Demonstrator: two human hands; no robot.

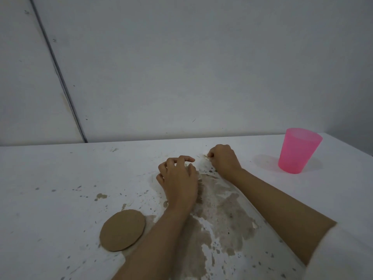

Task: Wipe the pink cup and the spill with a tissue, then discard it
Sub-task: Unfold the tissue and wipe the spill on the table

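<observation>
While the right hand point(223, 159) curls into a fist, pinching a corner of the white tissue point(203, 163) against the table point(60, 178), the left hand point(178, 179) rests beside it with fingers loosely spread and bent, pressing the tissue's other side. Brown spill point(224, 217) stains spread from under both forearms toward six o'clock (the tissue's full outline is hard to tell). At three o'clock, well apart, stands the pink cup point(298, 150), upright. A round cardboard coaster point(122, 230) lies at seven o'clock.

Left hand point(178, 179) splayed, fingers curled; right hand point(223, 159) fisted.
</observation>
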